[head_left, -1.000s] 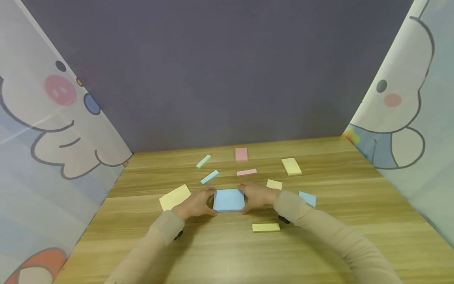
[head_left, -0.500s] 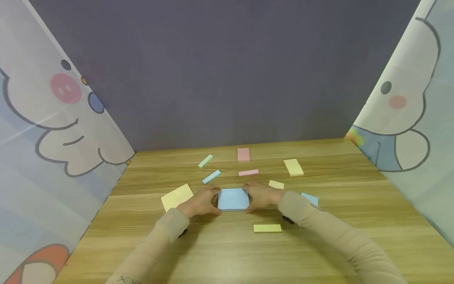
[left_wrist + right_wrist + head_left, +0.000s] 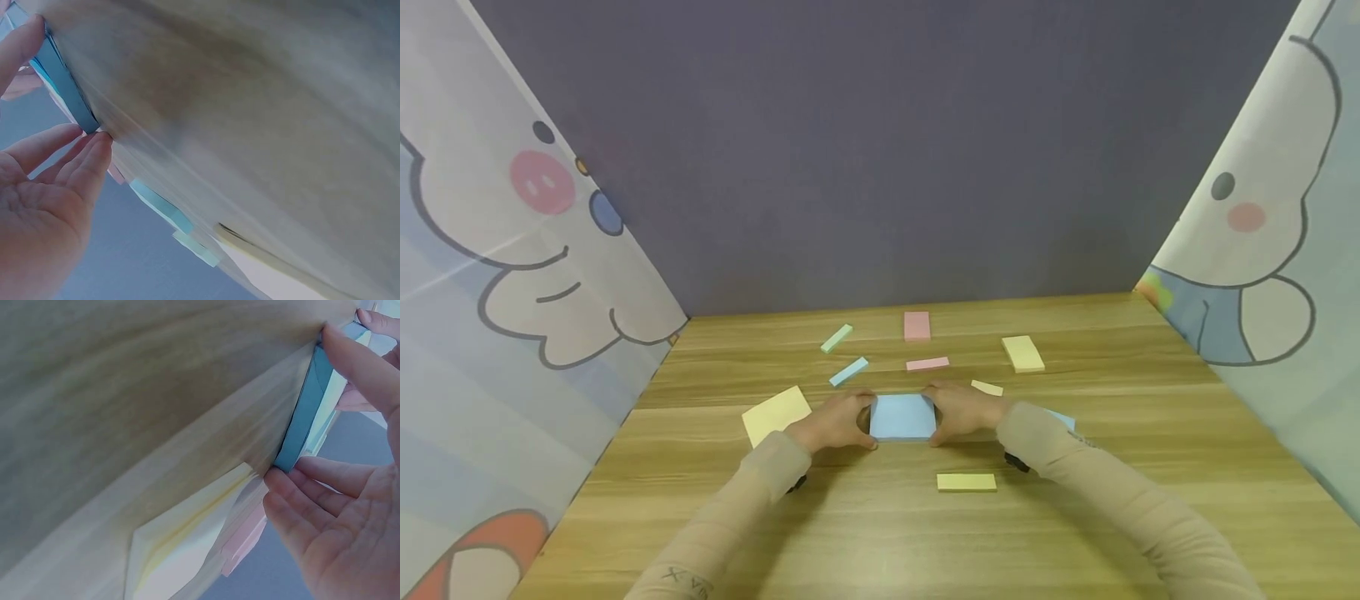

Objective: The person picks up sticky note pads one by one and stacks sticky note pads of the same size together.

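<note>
A blue sticky note pad [image 3: 902, 417] lies on the wooden table between both hands. My left hand [image 3: 838, 420] holds its left side, thumb at the near corner and fingers at the far corner. On the opposite side, my right hand [image 3: 964, 410] grips the pad the same way. The left wrist view shows the pad's blue edge [image 3: 72, 94] between thumb and fingertips, down close to the tabletop. In the right wrist view the thumb and fingertips likewise span the pad's side [image 3: 303, 415]. A yellow pad [image 3: 775, 412] lies beside the left hand, partly covered by it.
Beyond the hands lie a green strip [image 3: 837, 338], a blue strip [image 3: 848, 372], a pink strip [image 3: 927, 364], a pink pad [image 3: 917, 326] and a yellow pad [image 3: 1023, 353]. A yellow strip [image 3: 966, 482] lies nearer. The right sleeve partly covers a blue piece [image 3: 1063, 418]. A dark panel [image 3: 880, 158] stands behind.
Both hands have slid the blue sticky note pad a little to the right and slightly away. The head view has shifted slightly; the other pads and strips stay put on the table.
</note>
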A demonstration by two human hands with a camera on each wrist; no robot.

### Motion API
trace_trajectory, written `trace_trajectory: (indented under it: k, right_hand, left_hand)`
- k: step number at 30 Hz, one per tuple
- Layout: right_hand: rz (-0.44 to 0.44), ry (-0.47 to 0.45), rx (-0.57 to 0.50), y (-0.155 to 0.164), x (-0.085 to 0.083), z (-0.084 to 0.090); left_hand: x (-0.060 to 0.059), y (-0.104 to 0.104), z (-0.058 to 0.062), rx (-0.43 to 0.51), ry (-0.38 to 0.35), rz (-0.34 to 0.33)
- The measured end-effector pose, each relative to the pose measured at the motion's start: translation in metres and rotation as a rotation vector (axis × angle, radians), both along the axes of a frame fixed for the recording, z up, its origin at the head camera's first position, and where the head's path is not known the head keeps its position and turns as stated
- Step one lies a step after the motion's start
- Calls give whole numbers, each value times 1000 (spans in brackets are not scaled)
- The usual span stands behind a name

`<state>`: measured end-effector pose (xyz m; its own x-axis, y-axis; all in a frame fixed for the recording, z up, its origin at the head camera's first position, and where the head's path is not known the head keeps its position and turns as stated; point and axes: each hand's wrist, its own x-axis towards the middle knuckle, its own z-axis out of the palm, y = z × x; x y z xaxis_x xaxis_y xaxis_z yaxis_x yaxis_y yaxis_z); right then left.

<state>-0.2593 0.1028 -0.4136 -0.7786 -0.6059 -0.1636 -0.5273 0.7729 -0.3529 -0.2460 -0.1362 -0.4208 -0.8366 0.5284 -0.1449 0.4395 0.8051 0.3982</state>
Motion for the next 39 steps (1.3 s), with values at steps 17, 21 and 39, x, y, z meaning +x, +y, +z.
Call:
trace_trajectory:
  k: [17,21,39]
  right_hand:
    - [6,-8,9,4,-2,1]
    - [16,-7,19,3,-3,1]
    - [3,10,45,3,-5,-1]
  left_hand:
    - [-1,3,-1,-10,3,11]
    - [0,2,-2,-7,-7,16]
    - [-3,-6,2,9,-27,3]
